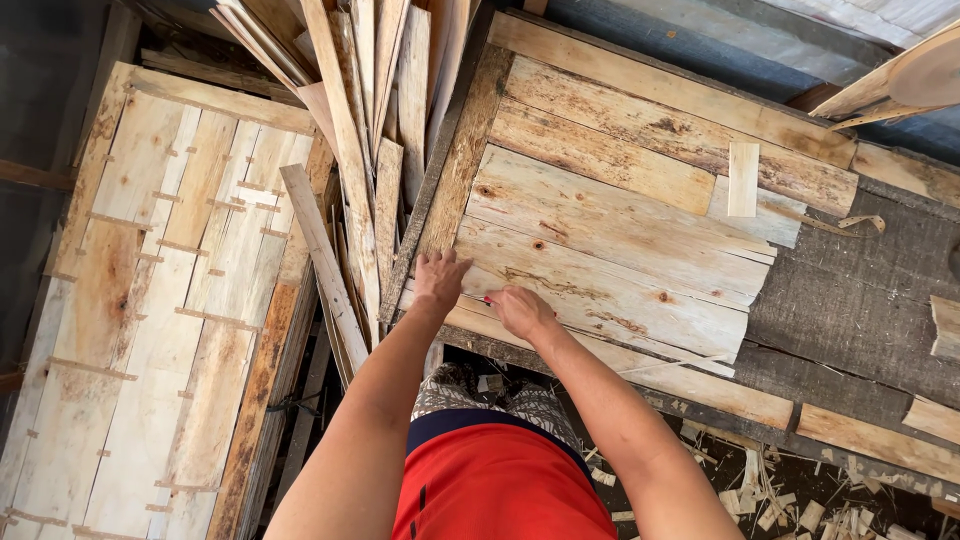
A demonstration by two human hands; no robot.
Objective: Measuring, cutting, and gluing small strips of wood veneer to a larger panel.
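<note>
Far left: a flat panel of pale planks (150, 300) lay on a stack, joined by small cross strips, well apart from both hands. Next over, loose wood offcuts (360, 120) stood bundled on end in the gap between that panel and the workbench (860, 290), with one long slat (322, 262) leaning across them.

Left hand (440, 278) sat palm down, fingers spread, open and flat on the near-left corner of the board sheet (610, 250), right at its edge. Not gripping, just pressing.

Right hand (520, 310) was just beside it, touching the same near edge of the sheet, fingers curled down. Something small and red showed at the fingertips; too small to tell what it was, and couldn't tell whether the hand was closed on it.

The board sheet itself, several knotty planks side by side, lay flat on the workbench, tilted off the bench's line, near edge close to the bench's front rail.

Further right: a short pale wood piece (743, 178) lay on the planks behind the sheet. Wood chips (800, 500) littered the floor bottom right.
</note>
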